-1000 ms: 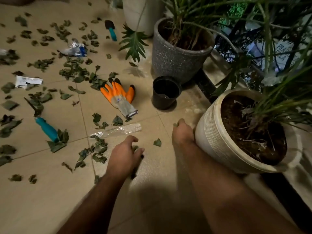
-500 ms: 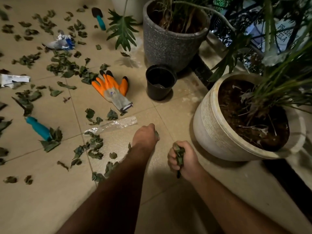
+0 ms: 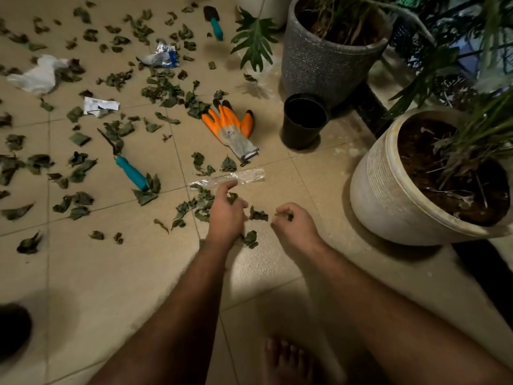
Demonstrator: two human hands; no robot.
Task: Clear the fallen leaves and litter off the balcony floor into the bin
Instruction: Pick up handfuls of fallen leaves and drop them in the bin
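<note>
Dry green leaves [image 3: 163,90] lie scattered over the tiled balcony floor, with a small cluster [image 3: 256,215] between my hands. My left hand [image 3: 226,215] reaches down into the leaves near a clear plastic wrapper [image 3: 244,176], its fingers and thumb curled round a leaf. My right hand [image 3: 294,226] hovers just right of it, fingers curled, with bits of leaf showing in its grip. A small black container [image 3: 304,120] stands open beyond my hands. More litter lies farther left: a white paper scrap [image 3: 101,107], a crumpled foil wrapper [image 3: 161,55] and a white plastic bag [image 3: 36,76].
An orange and grey glove [image 3: 230,129] lies ahead. Two teal-handled garden tools [image 3: 130,173] [image 3: 215,23] lie among the leaves. A cream plant pot [image 3: 388,190] stands close on the right, a grey pot [image 3: 330,51] behind it. My bare foot [image 3: 288,362] is below; a dark object [image 3: 11,329] sits bottom left.
My left hand has drawn back from the wrapper's right end to the leaves below it. My right hand, gripping leaves, turned knuckles-up and moved forward. The view shifted left.
</note>
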